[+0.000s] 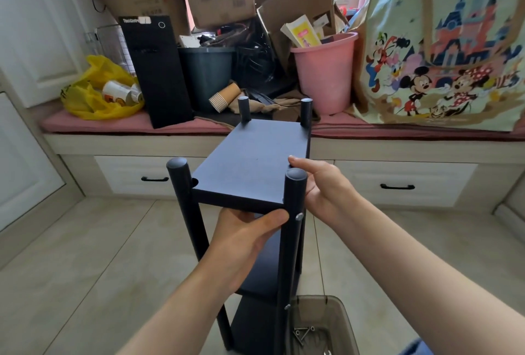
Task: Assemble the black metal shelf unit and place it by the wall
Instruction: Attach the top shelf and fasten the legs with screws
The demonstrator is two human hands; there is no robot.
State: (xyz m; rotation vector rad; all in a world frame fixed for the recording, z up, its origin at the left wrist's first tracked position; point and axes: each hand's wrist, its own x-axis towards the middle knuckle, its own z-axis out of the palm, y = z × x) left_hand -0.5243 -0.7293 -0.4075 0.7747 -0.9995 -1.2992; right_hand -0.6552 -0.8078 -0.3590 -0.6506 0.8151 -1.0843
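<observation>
Steadying the black shelf unit [264, 269] upright on the tiled floor [85, 255] at the centre of the head view, in front of the cluttered bench [170, 141] across the upper half, not yet against any wall. Cupping the left hand [244, 238] under the near edge of the top board [255, 161], fingers curled against it, likely to prop it level. Clasping the board's right edge with the right hand [321, 187], just behind the near right post [294, 198], probably to seat the joint above its screw [299, 216]. Judging assembly unfinished: near left post [181, 184] apparently standing off its notch. Having spare screws [304, 333] within reach in the clear bin [338, 315], lower centre.
</observation>
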